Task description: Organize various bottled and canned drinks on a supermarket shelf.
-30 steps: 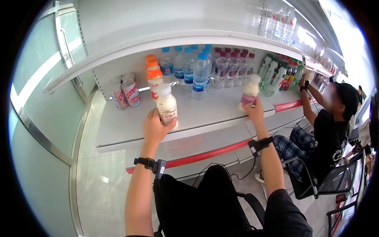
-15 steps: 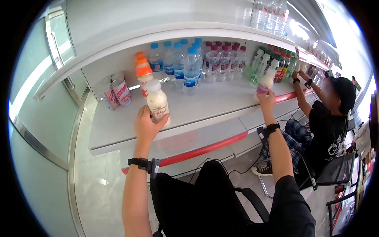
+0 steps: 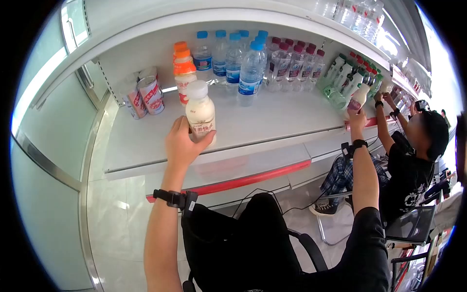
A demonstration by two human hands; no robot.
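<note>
Right now our left hand (image 3: 182,143) grips a milky white plastic bottle with a white cap (image 3: 200,113) near the front edge of the white shelf (image 3: 272,121); our right hand (image 3: 356,119) clasps a small white, purple-labelled bottle (image 3: 359,97) just beside the green bottles (image 3: 340,82). Stretched this far, we could topple those, or nudge the near one off.

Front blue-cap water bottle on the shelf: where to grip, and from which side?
Round its labelled mid-body, from the open shelf front. The water bottle stands upright ahead of its row, front face free; other bottles crowd behind it and the upper shelf overhangs, so a top grasp looks cramped. Left hand holds a milk bottle to its left.
</note>
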